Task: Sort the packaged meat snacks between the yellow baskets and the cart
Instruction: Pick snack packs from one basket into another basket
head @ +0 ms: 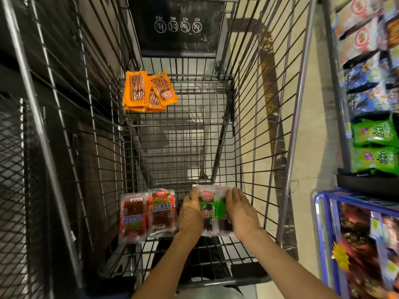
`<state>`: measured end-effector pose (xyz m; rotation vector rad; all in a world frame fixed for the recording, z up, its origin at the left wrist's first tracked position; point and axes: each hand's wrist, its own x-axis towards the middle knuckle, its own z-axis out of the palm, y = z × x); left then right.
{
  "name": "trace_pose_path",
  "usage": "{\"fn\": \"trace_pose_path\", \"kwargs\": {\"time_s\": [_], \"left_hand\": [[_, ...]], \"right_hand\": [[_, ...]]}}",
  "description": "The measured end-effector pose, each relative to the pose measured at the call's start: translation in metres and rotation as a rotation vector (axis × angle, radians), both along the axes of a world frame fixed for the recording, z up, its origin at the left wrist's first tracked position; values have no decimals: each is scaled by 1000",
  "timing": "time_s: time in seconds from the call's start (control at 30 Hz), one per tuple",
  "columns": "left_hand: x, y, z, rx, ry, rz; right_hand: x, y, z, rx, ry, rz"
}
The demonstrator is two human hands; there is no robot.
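Left hand (191, 214) and right hand (241, 212) flank flat glossy packets (212, 207)

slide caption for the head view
Left hand and right hand touch green snack packs in the cart, red packs beside, orange packs farther off.

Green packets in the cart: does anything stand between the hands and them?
Nothing visible does. The left hand lies against the left side of the green packets, and the right hand against their right side.
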<state>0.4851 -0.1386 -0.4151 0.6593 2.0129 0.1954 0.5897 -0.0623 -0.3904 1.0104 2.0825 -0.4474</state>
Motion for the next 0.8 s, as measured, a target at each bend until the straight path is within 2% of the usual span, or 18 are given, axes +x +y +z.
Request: {"fn": "trace_pose_path", "kwargs": {"time_s": [0.43, 0.6, 0.67, 0.8], "left_hand": [[-5, -8, 0, 15, -90, 11], [-13, -8, 10, -28, 15, -125], [-18, -11, 21, 10, 67, -153], [-33, -22, 58, 209, 59, -143]], "right_hand": [[-4, 4, 4, -22, 36, -32], [-4, 2, 22, 2, 176, -43], [-6, -1, 35, 1, 242, -76], [-19, -1, 67, -9, 378, -91]]}}
